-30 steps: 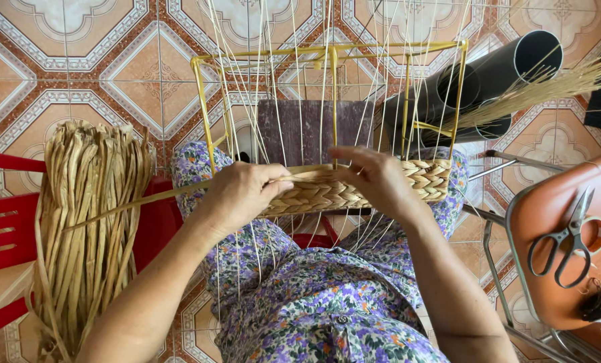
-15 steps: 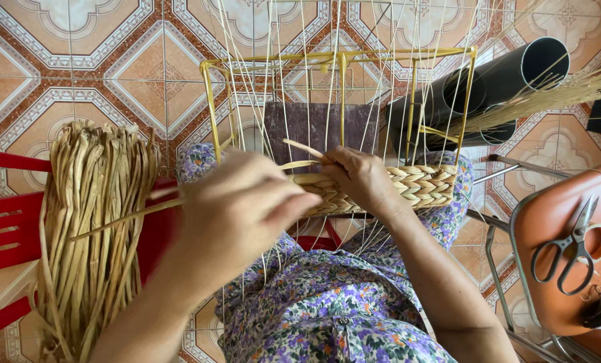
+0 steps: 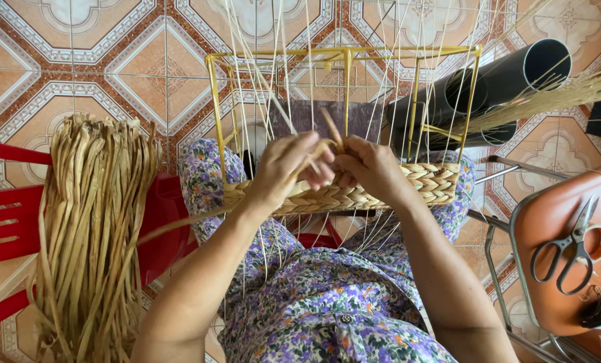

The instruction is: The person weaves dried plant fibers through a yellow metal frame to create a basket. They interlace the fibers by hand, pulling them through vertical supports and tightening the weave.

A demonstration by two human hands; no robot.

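Floor is patterned tile (image 3: 78,60) in orange, white and brown, filling the whole background. On the left there's a big bundle of dried reed strips (image 3: 92,228) draped over a red plastic chair (image 3: 5,222). The person's lap is covered in purple floral fabric (image 3: 327,309), and sitting on the knees is a yellow wire frame (image 3: 346,54), box shaped, with lots of thin pale strands (image 3: 283,60) running up through it. 2 black pipes (image 3: 502,84) lie on the floor behind the frame's right side, with a spray of thin straw (image 3: 555,97) across them.

Right side has an orange stool seat (image 3: 562,222) on a metal frame, with 1 pair of black-handled scissors (image 3: 572,245) lying flat on it.

The woven band (image 3: 381,191) runs along the near side of the frame, a few braided rows high, thicker at the right corner.

Left hand (image 3: 283,171) sits just above the band, fingers curled and pinching a flat reed strip (image 3: 179,225) that trails back down to the left. Right hand (image 3: 371,165) is touching it, thumb and fingers closed on the strip's short end, which sticks up between the 2 hands.
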